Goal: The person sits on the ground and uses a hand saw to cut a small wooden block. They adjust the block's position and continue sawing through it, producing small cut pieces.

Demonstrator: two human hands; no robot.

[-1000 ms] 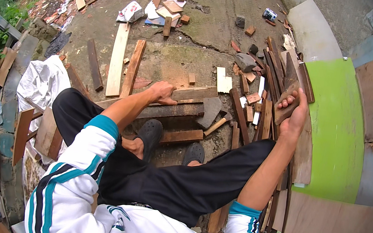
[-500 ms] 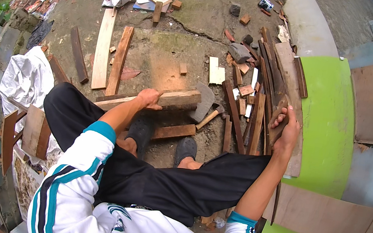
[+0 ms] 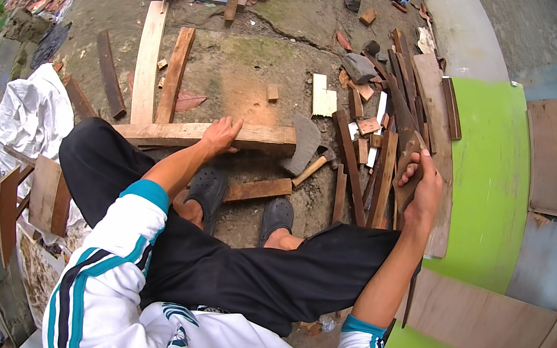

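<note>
A long, thick wooden beam (image 3: 176, 133) lies across the ground in front of my feet, its right part near a grey stone slab (image 3: 303, 145). My left hand (image 3: 222, 134) lies over the beam with its fingers curled over the far edge. At the right, my right hand (image 3: 424, 188) is closed around a flat, dark brown wooden piece (image 3: 409, 151); whether this is a tool handle or a plain board I cannot tell. Beside the slab is a wooden-handled tool (image 3: 309, 171), its head partly hidden. A shorter wood piece (image 3: 259, 191) lies between my dark clogs (image 3: 277, 216).
Several dark wood strips (image 3: 350, 156) lie lengthwise left of my right hand. A green board (image 3: 476, 198) covers the far right. Pale and brown planks (image 3: 148, 62) (image 3: 175, 74) lie beyond the beam. A white sack (image 3: 34, 113) rests at the left.
The beam has turned and shifted slightly left, with a broader pale face now showing. My left hand has moved up onto its top. My right hand keeps its grip nearly in place.
</note>
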